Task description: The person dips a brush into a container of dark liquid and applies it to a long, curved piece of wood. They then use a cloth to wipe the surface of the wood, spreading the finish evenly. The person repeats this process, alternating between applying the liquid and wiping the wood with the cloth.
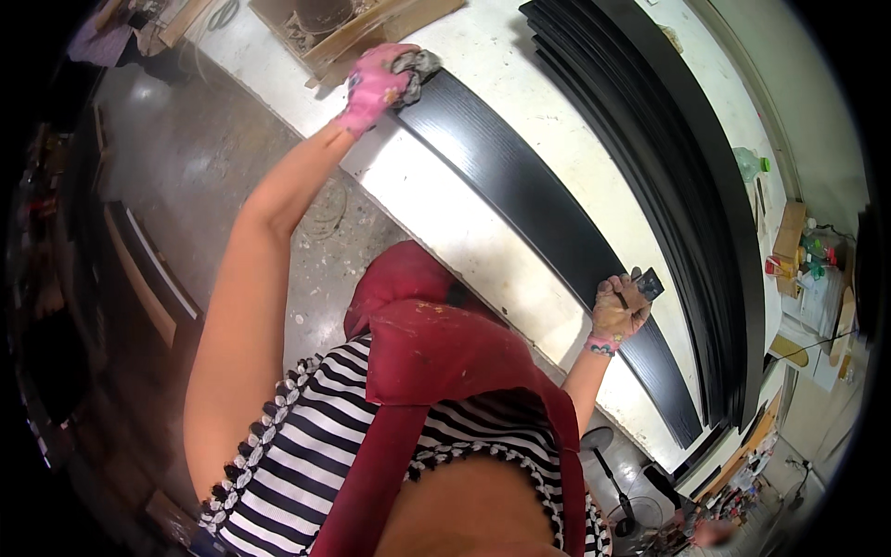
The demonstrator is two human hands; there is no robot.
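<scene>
A long black board (520,176) with a grained, shiny face lies slantwise on the white table. My left hand (375,85), in a pink glove, is closed around a crumpled grey rag (418,70) at the board's far left end. Toward its right part, my right hand (619,314) rests over the board in a stained glove with a pink cuff. Its fingers are curled round a small flat black piece (652,283), which sticks out beyond the fingertips; what kind of piece it is, I cannot tell.
Beyond the board, a stack of similar black boards (687,186) stretches along the white table (445,209). An open wooden box (390,37) holding a round container stands at the far left. A clear bottle with a green cap (750,164) is behind the stack. Long strips (139,278) lie at left.
</scene>
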